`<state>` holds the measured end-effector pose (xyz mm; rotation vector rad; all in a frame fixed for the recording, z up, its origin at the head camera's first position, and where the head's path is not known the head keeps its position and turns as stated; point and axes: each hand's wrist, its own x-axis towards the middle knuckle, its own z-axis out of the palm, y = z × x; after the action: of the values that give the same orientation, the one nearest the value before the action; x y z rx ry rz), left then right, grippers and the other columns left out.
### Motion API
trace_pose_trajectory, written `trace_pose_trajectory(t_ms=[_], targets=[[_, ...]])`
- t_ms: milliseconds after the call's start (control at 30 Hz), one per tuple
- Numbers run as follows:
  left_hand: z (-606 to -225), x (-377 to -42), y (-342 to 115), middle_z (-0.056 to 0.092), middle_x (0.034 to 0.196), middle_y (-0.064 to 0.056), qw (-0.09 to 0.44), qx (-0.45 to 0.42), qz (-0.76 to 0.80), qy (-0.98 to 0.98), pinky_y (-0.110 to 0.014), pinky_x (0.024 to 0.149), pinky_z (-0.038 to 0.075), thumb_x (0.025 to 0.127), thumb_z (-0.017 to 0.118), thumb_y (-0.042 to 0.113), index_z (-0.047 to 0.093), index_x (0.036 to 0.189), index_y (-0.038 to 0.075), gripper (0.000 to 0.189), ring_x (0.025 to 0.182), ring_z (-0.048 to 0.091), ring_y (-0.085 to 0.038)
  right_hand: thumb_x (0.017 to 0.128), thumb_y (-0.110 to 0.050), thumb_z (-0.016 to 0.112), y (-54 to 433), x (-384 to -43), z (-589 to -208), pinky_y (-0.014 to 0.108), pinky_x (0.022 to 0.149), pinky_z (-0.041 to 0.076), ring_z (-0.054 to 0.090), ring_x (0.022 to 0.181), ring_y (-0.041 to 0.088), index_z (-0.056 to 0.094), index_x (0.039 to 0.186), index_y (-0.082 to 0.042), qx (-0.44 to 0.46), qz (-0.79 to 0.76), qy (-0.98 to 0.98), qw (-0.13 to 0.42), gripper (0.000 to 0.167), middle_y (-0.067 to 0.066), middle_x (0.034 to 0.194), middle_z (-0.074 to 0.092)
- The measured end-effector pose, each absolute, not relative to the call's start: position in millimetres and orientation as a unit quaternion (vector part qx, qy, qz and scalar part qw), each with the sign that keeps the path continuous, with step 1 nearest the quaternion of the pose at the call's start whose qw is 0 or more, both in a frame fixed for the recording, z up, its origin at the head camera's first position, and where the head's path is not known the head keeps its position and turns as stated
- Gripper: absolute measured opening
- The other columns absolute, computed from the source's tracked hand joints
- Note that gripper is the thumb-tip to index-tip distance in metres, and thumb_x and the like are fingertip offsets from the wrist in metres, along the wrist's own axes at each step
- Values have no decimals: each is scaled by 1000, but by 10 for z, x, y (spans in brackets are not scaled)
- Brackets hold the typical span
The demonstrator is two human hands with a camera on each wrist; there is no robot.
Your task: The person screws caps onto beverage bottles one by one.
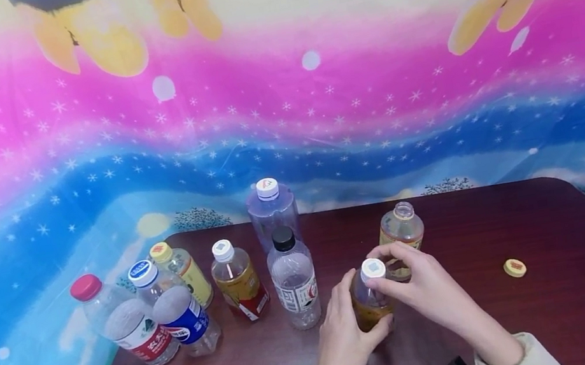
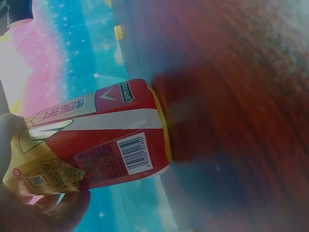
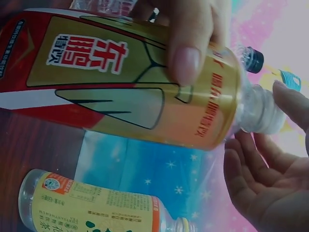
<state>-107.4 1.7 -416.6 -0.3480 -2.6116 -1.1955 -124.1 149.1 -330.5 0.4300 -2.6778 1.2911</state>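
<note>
My left hand (image 1: 338, 333) grips a drink bottle with a gold and red label (image 3: 159, 82), its fingers wrapped about the upper body. In the left wrist view the bottle's base stands close to the table, and I cannot tell whether it touches. At the bottle's neck, my right hand (image 1: 428, 285) pinches the white cap (image 1: 373, 268) between thumb and fingers. Just behind stands an uncapped bottle with a yellow label (image 1: 400, 226), partly hidden by the right hand. A loose yellow cap (image 1: 514, 267) lies on the table to the right.
Left on the dark wooden table (image 1: 582, 315) stand several capped bottles: red-capped (image 1: 140, 331), blue-labelled (image 1: 181, 317), yellow-capped (image 1: 188, 274), another gold and red one (image 1: 239, 282), black-capped (image 1: 294, 279) and a large purplish one (image 1: 268, 212). A patterned cloth (image 1: 281, 113) hangs behind.
</note>
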Motion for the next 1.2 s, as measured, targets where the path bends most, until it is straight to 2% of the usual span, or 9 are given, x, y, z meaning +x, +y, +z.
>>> trace_pose_trajectory(t_ms=[100,267,367,500,667,900,1000,1067,1200], targets=[[-4174,-1073,23,57,122,-1,132,-121,-410,-894,-38,80,54,75,78,39,37,139,18,79,108,59,-17,81,-19,76,1465,-1244,-3339,32,77,55,65,94,17,60,109,-9,147,417,-893,85,34,4,104,66],[-4181,-1079,20,58,122,-1,147,-127,-398,-897,-37,79,54,74,79,39,38,138,17,79,107,59,-17,87,-14,67,1488,-1233,-3375,33,85,53,60,109,18,57,127,-13,216,407,-884,83,41,4,122,63],[-4164,-1089,11,57,123,-1,134,-123,-396,-900,-38,79,54,74,79,40,38,139,18,80,108,59,-17,89,-10,64,1524,-1230,-3366,28,86,53,59,112,15,60,126,-16,239,404,-879,82,38,4,125,63],[-4139,-1097,1,57,124,0,110,-115,-403,-901,-40,82,54,75,78,41,38,140,19,79,110,58,-17,87,-10,66,1548,-1234,-3326,25,83,53,60,111,14,64,121,-18,225,402,-885,74,35,2,122,66],[-4132,-1094,3,57,122,0,105,-115,-407,-900,-39,83,54,75,78,41,38,139,19,79,109,58,-16,83,-12,72,1531,-1238,-3280,26,78,53,63,105,18,67,115,-17,176,409,-893,66,33,1,115,69],[-4136,-1092,1,57,121,0,122,-123,-407,-897,-37,82,54,75,79,40,38,139,18,79,108,59,-17,77,-17,78,1464,-1255,-3333,26,74,53,65,90,13,66,105,-12,150,413,-891,112,31,-1,99,70],[-4139,-1095,-6,57,122,0,119,-125,-409,-896,-37,84,53,75,79,39,38,139,18,79,109,58,-17,75,-16,79,1439,-1257,-3347,26,72,54,64,85,11,63,101,-11,147,416,-890,115,31,-1,94,67],[-4139,-1096,-9,57,122,0,111,-124,-412,-896,-37,85,53,75,78,39,37,139,18,79,110,58,-17,76,-16,79,1438,-1257,-3347,27,73,54,65,87,13,61,104,-9,152,419,-889,109,34,1,97,67],[-4141,-1103,-9,56,123,0,99,-119,-413,-897,-39,86,53,75,78,40,37,140,19,80,111,58,-17,83,-19,74,1481,-1254,-3356,31,81,53,64,100,20,58,124,-10,187,416,-885,92,45,4,114,66]])
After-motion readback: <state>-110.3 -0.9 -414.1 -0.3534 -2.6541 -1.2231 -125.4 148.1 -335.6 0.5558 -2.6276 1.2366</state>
